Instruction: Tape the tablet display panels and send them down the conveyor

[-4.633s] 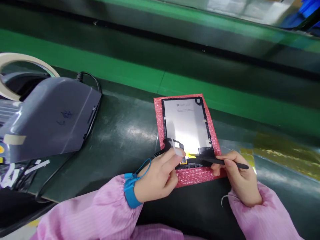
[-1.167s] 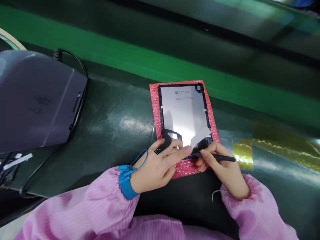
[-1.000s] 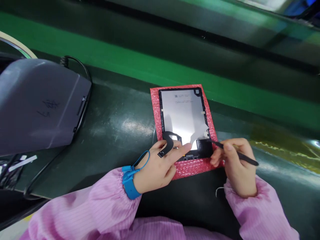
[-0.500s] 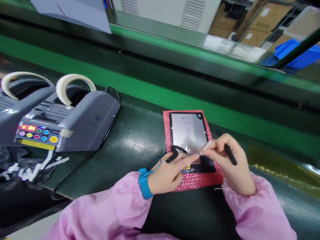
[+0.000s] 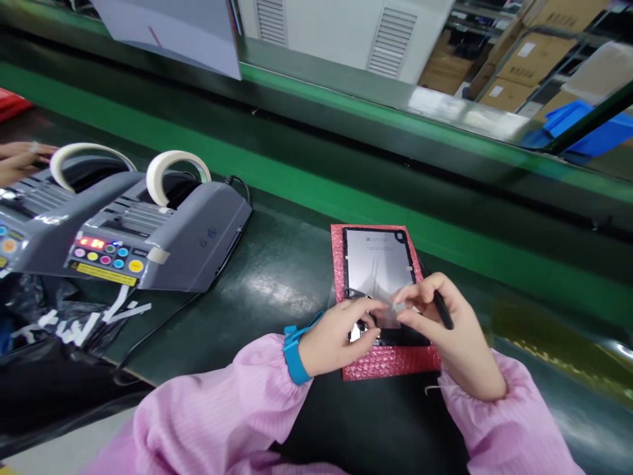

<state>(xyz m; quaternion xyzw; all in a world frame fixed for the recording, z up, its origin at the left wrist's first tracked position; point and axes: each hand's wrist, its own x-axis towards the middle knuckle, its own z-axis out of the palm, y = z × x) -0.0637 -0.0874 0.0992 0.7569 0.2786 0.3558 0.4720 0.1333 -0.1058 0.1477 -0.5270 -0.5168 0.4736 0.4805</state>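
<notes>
A: The dark green bench mat (image 5: 277,284) is lying beside a long conveyor line. What are the hands gripping?

B: The left hand (image 5: 341,326) and the right hand (image 5: 448,333) are both pinching a small clear strip (image 5: 397,306) at the fingertips. The right one is also clamping a black pen tool (image 5: 442,310).

A: Where is the strip?

B: It is hovering over the six o'clock end of the tablet panel (image 5: 376,260), which is resting on pink bubble wrap (image 5: 390,364). I think holding it flat, with the tool tip off the panel, is wise. A tape dispenser (image 5: 168,231) is sitting at nine o'clock.
</notes>
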